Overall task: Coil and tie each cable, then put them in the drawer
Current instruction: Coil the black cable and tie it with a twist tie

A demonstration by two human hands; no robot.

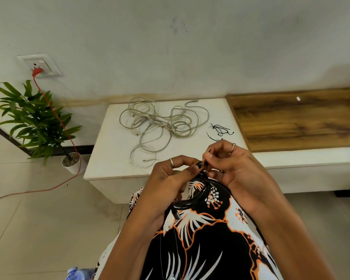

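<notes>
We held the black coil (198, 190) over our lap; our left hand (170, 178) pinched its top, and our right hand (226, 164) pinched the tie (206, 166) there; we judged it best to pull slowly, keeping the loops together; grey cables (158, 124) waited on the table (109, 148).

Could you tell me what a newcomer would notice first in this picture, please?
Both hands meet at the centre: the left hand and right hand pinch a black tie on a coiled black cable. Beyond them, tangled grey cables sprawl on the white cabinet, with spare black ties at their right.
</notes>
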